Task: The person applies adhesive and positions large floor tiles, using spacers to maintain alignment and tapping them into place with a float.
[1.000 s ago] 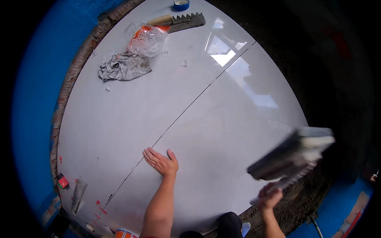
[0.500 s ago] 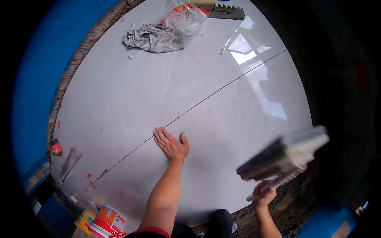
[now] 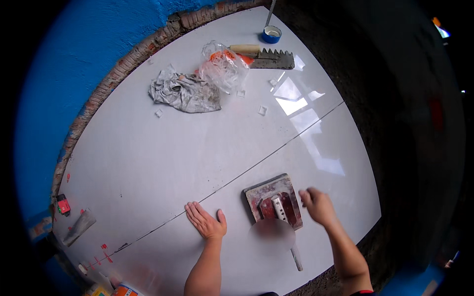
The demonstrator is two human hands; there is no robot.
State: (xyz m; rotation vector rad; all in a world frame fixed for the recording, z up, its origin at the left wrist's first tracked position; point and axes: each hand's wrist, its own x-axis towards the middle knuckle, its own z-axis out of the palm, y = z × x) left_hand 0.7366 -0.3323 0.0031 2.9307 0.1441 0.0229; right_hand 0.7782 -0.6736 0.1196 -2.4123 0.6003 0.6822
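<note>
While the left hand [image 3: 206, 224] lies palm down below the middle of the frame, its grip is spread flat on the pale tiled floor [image 3: 158, 158], with four fingers close together, the thumb apart, and the fingertips at the dark joint line [image 3: 247, 170]. That line runs diagonally from the lower left to the upper right of the frame.

Right of centre, the right hand [image 3: 318, 204] is just beside the right edge of a square slab tool [image 3: 273, 202]; its fingers curl inward, but I cannot tell whether that grip is fully closed or touching the tool. The slab tool rests on the floor between the two hands, below the joint line, with its worn reddish back and perforated metal piece facing up. A rod-like handle [image 3: 296, 257] points toward the lower edge, and a blurred patch hides the part between.

In the upper part of the frame are a crumpled grey cloth [image 3: 185, 93], a clear plastic bag [image 3: 224, 74] with orange on it, a notched trowel [image 3: 271, 60] and a blue tape roll [image 3: 271, 38]. Small clear square pieces [image 3: 262, 111] are scattered nearby. At the lower left, a red device [image 3: 63, 204] sits near a grey strip [image 3: 80, 227]. A blue wall [image 3: 98, 49] fills the upper left, and dark ground [image 3: 321, 54] borders the right.
</note>
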